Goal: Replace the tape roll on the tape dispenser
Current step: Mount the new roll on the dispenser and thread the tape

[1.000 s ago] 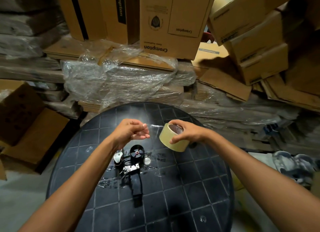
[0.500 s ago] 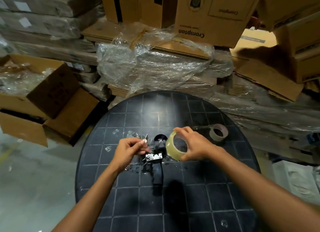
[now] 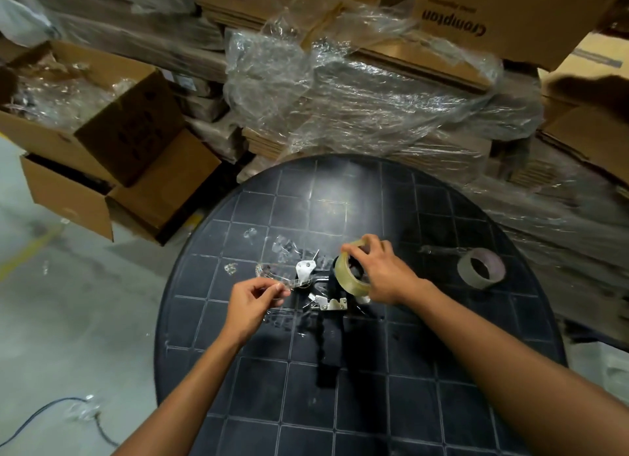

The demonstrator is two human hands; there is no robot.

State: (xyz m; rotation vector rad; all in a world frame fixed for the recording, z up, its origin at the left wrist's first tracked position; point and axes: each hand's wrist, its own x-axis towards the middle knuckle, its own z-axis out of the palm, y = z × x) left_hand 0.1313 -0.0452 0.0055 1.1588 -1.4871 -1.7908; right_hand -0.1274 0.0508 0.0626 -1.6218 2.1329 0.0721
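Right hand (image 3: 384, 274) fingers wrapped round clear tape roll (image 3: 350, 276), held tilted right at hub end of black tape dispenser (image 3: 328, 314) lying flat mid-bench (image 3: 442, 370). Left hand (image 3: 252, 304) fingers pinched shut on loose clear tape end (image 3: 272, 275) just left of dispenser. Empty cardboard core (image 3: 480, 268) lying well apart, on right side of bench.

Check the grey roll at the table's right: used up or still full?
Used up, apparently. The grey roll lies apart on the table as a thin-walled ring with a wide open centre, no thick tape layer visible; the right hand holds the clear roll.
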